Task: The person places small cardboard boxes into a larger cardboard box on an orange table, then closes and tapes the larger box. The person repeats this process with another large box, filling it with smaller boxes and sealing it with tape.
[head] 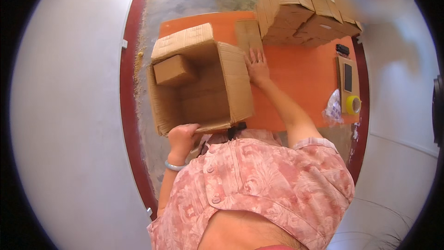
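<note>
A large cardboard box (239,83) stands with its top open at the left part of an orange table (295,76). Inside it, in the far left corner, lies a small cardboard box (170,71). My left hand (182,139) grips the near rim of the large box, fingers curled over the edge. Beyond the box's right flap, my right hand (257,67) lies with spread fingers at the near end of a flat brown cardboard piece (248,33). Whether that hand presses on the piece or only rests at it, I cannot tell.
Several closed cardboard boxes (288,10) are stacked at the table's far right. Along the right edge lie a black object (342,49), a phone-like dark slab (348,77) on cardboard, a yellow tape roll (353,105) and a crumpled clear plastic bag (334,107). A blurred shape is at upper right.
</note>
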{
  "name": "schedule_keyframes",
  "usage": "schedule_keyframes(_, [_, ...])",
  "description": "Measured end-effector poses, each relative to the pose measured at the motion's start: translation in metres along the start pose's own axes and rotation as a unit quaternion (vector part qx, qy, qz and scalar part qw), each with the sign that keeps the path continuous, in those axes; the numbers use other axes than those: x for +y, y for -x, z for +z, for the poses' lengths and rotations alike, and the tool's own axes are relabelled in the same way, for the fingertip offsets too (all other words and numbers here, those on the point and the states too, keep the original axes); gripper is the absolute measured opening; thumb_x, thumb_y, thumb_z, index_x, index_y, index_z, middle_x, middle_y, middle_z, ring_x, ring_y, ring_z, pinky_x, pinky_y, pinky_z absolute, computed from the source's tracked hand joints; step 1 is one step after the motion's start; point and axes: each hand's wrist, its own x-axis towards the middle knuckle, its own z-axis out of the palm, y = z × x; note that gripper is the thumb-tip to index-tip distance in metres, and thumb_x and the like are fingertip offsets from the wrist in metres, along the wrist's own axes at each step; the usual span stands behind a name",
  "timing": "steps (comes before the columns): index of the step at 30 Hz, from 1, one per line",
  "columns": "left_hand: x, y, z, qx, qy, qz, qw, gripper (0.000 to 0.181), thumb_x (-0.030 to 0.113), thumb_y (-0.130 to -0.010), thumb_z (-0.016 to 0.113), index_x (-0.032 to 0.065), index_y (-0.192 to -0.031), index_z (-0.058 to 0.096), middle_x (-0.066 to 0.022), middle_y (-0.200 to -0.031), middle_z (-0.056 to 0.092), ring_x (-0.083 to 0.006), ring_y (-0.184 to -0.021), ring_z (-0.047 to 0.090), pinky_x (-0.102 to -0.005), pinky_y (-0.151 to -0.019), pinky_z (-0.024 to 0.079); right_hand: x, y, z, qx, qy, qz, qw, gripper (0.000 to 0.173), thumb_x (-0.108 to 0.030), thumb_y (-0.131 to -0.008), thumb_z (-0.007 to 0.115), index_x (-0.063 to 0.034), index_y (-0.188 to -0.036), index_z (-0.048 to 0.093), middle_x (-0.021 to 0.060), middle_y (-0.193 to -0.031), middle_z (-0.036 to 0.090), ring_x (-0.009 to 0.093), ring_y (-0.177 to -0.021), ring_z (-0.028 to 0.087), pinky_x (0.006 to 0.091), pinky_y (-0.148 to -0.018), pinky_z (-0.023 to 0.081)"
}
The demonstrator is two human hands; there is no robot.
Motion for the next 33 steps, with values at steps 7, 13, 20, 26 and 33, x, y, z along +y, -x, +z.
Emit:
schedule_keyframes(7, [-0.003,-0.002,0.001,0.008,0.000,0.091,0.996,0.019,0.020,-0.075,0.077,0.0134,-0.093,0.074,-0.0076,-0.086,0.073,-0.0292,-0.077,0.069,-0.0395,-0.065,0.053,-0.002,0.155,0.035,0.071,-0.067,0.001,0.995,0.085,-0.027,-0.087,0.070,-0.0234,-0.160,0.027,0.0119,-0.165,0.026,0.039,-0.151,0.021,0.0535,-0.123,0.017])
schedule_keyframes(13, [0.001,-0.020,0.016,0.047,0.009,0.152,0.987,0.012,0.017,-0.076,0.074,0.0115,-0.087,0.071,-0.0076,-0.080,0.071,-0.0275,-0.074,0.068,-0.0381,-0.062,0.053,-0.009,0.262,0.047,0.049,-0.043,0.074,0.995,0.081,-0.030,-0.082,0.075,-0.0256,-0.155,0.039,0.0091,-0.164,0.028,0.037,-0.151,0.023,0.0533,-0.121,0.022])
schedule_keyframes(20, [-0.023,-0.024,0.010,0.044,-0.001,0.190,0.981,0.017,0.023,-0.076,0.075,0.0138,-0.090,0.070,-0.0070,-0.080,0.070,-0.0287,-0.074,0.068,-0.0396,-0.063,0.052,-0.050,0.288,0.018,0.074,-0.106,0.177,0.976,0.094,-0.044,-0.069,0.085,-0.0311,-0.152,0.043,0.0107,-0.163,0.027,0.044,-0.147,0.023,0.0572,-0.116,0.030])
schedule_keyframes(26, [-0.020,-0.028,0.002,0.026,0.002,0.162,0.986,0.015,0.023,-0.078,0.075,0.0150,-0.091,0.072,-0.0066,-0.082,0.071,-0.0294,-0.076,0.068,-0.0408,-0.063,0.052,-0.062,0.269,0.045,0.139,-0.156,0.256,0.944,0.086,-0.045,-0.073,0.082,-0.0307,-0.150,0.045,0.0122,-0.162,0.028,0.048,-0.143,0.026,0.0564,-0.114,0.034])
schedule_keyframes(33, [-0.019,-0.024,0.000,0.023,-0.007,0.139,0.990,0.019,0.026,-0.077,0.077,0.0151,-0.092,0.073,-0.0079,-0.083,0.071,-0.0305,-0.077,0.068,-0.0418,-0.064,0.052,-0.022,0.281,0.018,0.237,-0.148,0.184,0.942,0.068,-0.036,-0.081,0.074,-0.0202,-0.144,0.054,0.0195,-0.150,0.045,0.041,-0.135,0.044,0.0520,-0.110,0.038])
